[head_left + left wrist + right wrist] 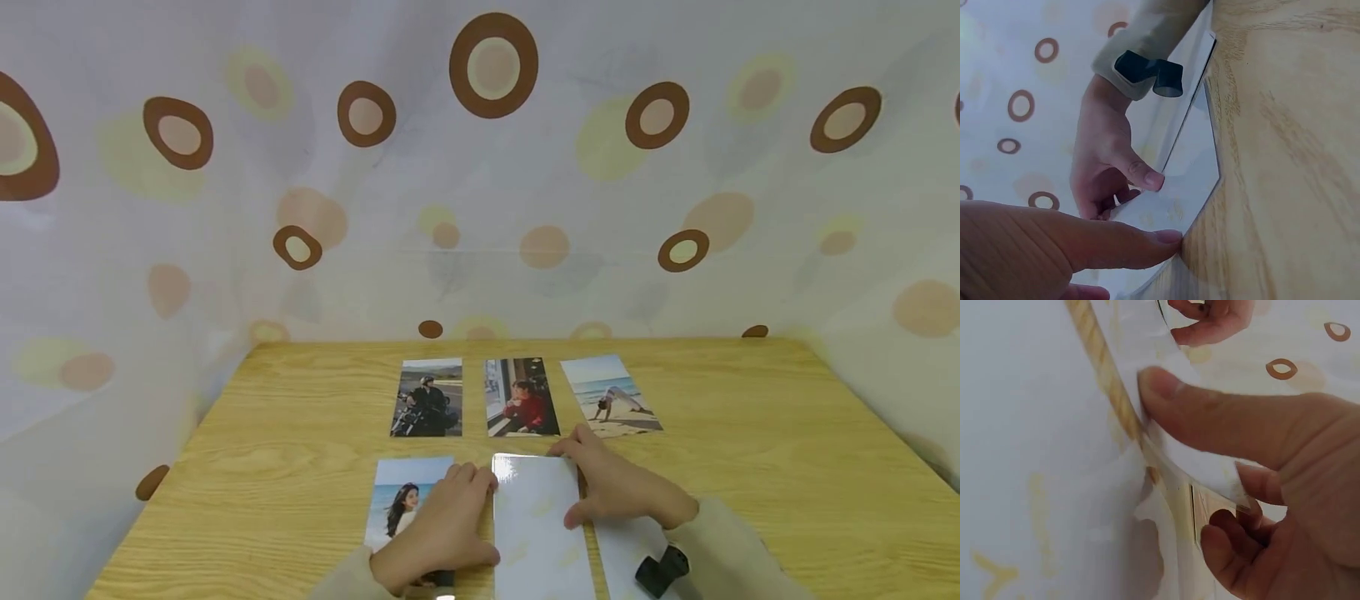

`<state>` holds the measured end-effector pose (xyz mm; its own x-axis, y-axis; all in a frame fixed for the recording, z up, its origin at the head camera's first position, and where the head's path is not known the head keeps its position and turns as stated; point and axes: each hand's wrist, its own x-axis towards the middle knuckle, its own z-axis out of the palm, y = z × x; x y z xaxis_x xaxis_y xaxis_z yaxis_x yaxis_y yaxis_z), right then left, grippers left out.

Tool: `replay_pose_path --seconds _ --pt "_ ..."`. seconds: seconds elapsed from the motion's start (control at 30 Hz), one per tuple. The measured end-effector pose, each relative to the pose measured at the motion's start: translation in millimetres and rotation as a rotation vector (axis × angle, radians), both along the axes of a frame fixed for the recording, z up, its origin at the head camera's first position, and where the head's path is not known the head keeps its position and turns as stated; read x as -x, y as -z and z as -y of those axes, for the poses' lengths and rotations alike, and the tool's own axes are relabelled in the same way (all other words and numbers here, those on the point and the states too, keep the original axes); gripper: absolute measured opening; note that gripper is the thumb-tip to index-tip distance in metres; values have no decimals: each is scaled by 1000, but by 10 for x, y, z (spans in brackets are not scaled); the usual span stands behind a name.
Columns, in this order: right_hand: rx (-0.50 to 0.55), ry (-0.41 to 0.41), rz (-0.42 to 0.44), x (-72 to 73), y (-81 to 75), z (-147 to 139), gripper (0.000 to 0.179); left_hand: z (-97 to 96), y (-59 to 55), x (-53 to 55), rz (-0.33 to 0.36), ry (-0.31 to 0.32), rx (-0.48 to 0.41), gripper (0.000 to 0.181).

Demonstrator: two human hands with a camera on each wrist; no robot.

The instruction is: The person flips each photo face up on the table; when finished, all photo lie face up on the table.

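Note:
A glossy white card (536, 525) with faint yellow marks lies in the middle of the near row. My left hand (450, 525) is palm down over a beach photo of a long-haired person (408, 496), its fingertips and thumb along the card's left edge. In the left wrist view that thumb (1135, 247) is straight at the card's border. My right hand (618, 483) pinches the upper right side, thumb (1179, 406) on the white face and other fingers curled at the edge. Partly under my right wrist lies another white card (626, 554).
Behind, photos of a motorcycle rider (427, 400), a person in red by a window (522, 398) and a person bending on a beach (611, 396) form a row on the wooden table (300, 417). A patterned cloth (487, 183) hangs around the table's far and side edges.

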<state>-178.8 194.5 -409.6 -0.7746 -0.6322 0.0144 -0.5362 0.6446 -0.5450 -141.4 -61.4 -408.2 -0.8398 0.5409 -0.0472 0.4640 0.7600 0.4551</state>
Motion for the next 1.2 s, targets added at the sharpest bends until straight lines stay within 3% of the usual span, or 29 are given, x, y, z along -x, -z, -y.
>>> replay_pose_path --seconds 0.13,0.27,0.43,0.53,0.7,0.83,0.93,1.07,1.2 --pt "19 43 -42 -28 -11 15 59 22 -13 8 145 5 -211 67" --pt "36 74 -97 -43 -6 2 59 39 -41 25 281 14 -459 61" --pt "22 102 -118 -63 20 21 78 63 -43 14 338 -29 -627 65" --pt "64 67 -75 -80 23 41 66 64 -40 4 394 -53 -709 67" --pt "191 -59 73 -89 17 40 32 29 -56 -6 441 -55 -808 65" --pt "310 -93 272 -90 17 22 28 -26 -58 -20 445 -24 -854 65" --pt "386 -89 404 -95 -5 12 29 -58 -52 -26 447 45 -874 60" --pt "437 -123 458 -101 -32 33 32 -53 -19 -34 446 105 -875 51" --pt "455 -151 497 -111 -59 36 36 -39 31 -19 411 183 -791 45"
